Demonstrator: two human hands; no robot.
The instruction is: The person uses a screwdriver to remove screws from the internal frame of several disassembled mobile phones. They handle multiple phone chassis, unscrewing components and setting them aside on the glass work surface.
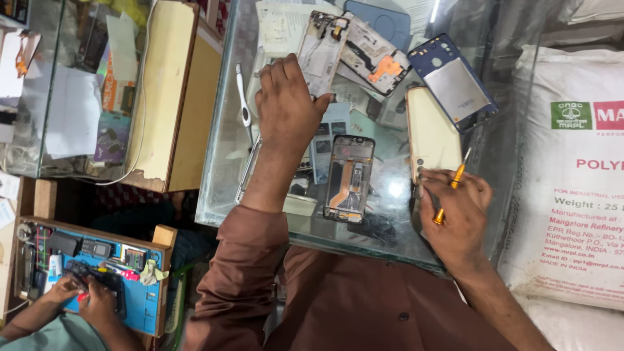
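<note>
My left hand (288, 107) grips a white phone frame (322, 49) by its lower edge, at the far side of a glass counter (224, 188). My right hand (455, 211) holds a thin orange screwdriver (453, 183) and its fingertips rest on the bottom of a cream phone back cover (432, 133). Between my hands lies an opened phone chassis (350, 177) with an orange flex cable showing. A second white frame with an orange part (376, 60) lies just right of the held one.
A blue phone back with a grey plate (453, 81) lies at the back right. A white tool (243, 104) lies left of my left hand. A big white printed sack (575, 175) stands at the right. Lower left, another person's hands (81, 296) work on a blue mat (146, 305).
</note>
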